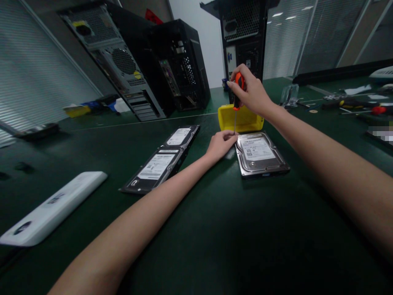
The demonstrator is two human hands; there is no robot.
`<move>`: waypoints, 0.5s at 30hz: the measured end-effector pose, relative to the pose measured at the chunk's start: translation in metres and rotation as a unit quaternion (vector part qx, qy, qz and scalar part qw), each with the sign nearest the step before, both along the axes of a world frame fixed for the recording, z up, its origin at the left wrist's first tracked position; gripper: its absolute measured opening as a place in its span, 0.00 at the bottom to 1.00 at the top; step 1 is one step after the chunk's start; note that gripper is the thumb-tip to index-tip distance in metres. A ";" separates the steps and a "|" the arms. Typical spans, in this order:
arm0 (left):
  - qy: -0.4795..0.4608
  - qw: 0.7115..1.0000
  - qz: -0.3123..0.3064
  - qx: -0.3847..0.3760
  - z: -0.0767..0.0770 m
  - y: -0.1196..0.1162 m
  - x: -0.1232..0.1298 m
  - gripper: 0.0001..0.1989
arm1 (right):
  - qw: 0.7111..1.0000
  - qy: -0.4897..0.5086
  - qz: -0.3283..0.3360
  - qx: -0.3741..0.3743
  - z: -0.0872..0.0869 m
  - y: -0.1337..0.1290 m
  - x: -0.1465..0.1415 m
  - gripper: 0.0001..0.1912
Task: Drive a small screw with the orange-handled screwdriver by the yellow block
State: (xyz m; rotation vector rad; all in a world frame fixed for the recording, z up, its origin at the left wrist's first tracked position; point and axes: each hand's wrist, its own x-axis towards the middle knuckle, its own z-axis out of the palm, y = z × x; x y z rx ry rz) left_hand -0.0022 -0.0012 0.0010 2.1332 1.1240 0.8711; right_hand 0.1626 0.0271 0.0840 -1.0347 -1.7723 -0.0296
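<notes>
My right hand (250, 90) grips the orange and black handle of a screwdriver (235, 119), held upright with its shaft pointing down. The screwdriver's tip meets the far left corner of a silver hard drive (258, 151), which lies label up on the table. At that same corner, my left hand (220, 144) has its fingers bent against the drive's edge, close around the tip. Whatever screw may be under the tip is hidden by the fingers. Just behind the drive stands a yellow plastic box (241, 119).
Two more hard drives (156, 166) lie end to end at the left. A white power strip (55, 205) is nearer the left edge. Computer cases (138, 53) stand at the back, one more case (244, 37) behind my right hand. Tools (356, 104) and small parts lie at the right.
</notes>
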 end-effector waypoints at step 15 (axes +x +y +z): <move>-0.006 1.000 -0.007 0.001 -0.001 0.002 0.000 0.17 | 1.000 0.004 -0.008 0.003 -0.001 0.000 -0.001 0.16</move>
